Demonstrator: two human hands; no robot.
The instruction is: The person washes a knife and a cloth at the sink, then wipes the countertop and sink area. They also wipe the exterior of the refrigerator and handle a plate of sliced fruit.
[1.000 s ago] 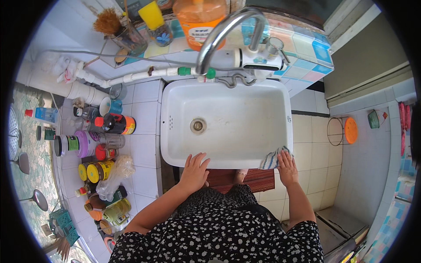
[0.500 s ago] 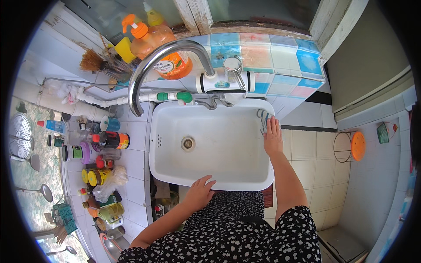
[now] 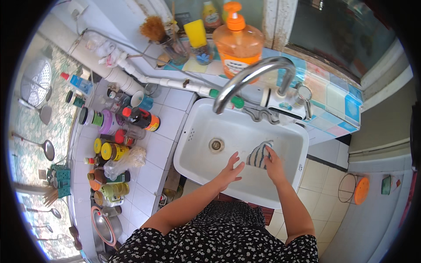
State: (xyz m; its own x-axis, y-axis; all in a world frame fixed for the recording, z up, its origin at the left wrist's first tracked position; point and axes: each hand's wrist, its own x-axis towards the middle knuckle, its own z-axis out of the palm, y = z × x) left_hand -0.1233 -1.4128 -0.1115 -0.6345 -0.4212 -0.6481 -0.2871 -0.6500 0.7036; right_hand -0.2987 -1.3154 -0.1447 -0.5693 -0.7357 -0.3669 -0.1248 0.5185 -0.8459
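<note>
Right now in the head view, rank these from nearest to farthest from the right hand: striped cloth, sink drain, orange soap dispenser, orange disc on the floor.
1. striped cloth, under the right hand's fingers in the basin.
2. sink drain, to the left on the basin floor.
3. orange disc, right, on the floor.
4. orange soap dispenser, up on the ledge behind the tap.

The person is wearing a black garment (image 3: 228, 239) printed all over with small white flecks, possibly tiny flowers; the fisheye rim is blurring the detail. The fabric is covering the torso below the near rim of the white sink (image 3: 245, 193) and is ending in short sleeves at the upper arms. Both forearms are showing bare from the sleeve hems down. The left hand (image 3: 230, 171) and right hand (image 3: 275, 165) are wearing no gloves, rings or wristbands.
</note>
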